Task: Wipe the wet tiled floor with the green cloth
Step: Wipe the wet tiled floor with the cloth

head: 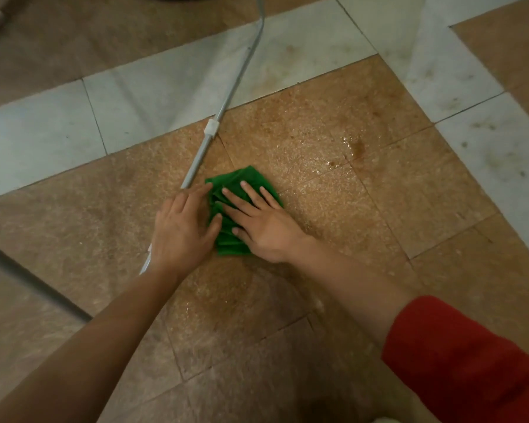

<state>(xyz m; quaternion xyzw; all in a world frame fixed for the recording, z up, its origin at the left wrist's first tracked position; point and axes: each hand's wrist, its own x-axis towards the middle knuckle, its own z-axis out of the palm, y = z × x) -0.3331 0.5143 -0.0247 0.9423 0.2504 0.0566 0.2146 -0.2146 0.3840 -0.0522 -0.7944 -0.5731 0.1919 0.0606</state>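
Cloth (pixel 251 175): green, bunched in folds, lying on a brown tile near the middle of the floor, under both hands.
Right hand (pixel 263 222): flat on the cloth, fingers straight and spread, palm pressing its right side.
Left hand (pixel 182 228): fingers straight and close together, tips at the cloth's left edge, thumb lying on the folds.
Floor (pixel 333 117): brown speckled tiles bordered by a white band (pixel 43 132); wet sheen beyond the cloth, to its right, and between the forearms.
Stain (pixel 358 146): small dark brown patch in the wet, up and right of the cloth, apart from it.
Pole (pixel 234 87): grey, slanting from the top edge down under the left hand; whether the hand touches it is hard to tell.
Clip (pixel 211 127): white collar on the pole, where brown tile meets white band.
Sleeve (pixel 471 361): red, on the right arm, lower right corner.
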